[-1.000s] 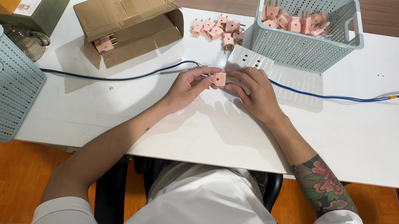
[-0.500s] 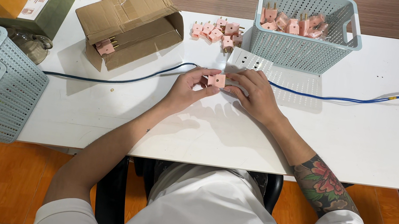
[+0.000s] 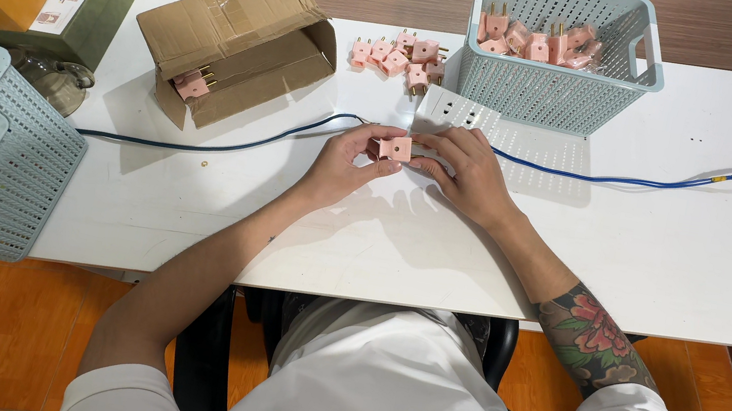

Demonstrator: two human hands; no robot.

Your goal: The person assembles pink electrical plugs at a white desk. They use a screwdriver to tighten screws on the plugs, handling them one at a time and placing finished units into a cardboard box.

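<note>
Pink plug adapter (image 3: 394,147), lifted a touch nearer the white power strip (image 3: 456,111), stays pinched by left hand (image 3: 340,166) and right hand (image 3: 467,173), seemingly ready for insertion.

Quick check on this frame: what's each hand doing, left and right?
Left hand: closed on the pink plug, pinching it.
Right hand: fingers curled at the same plug, over the white power strip.
</note>
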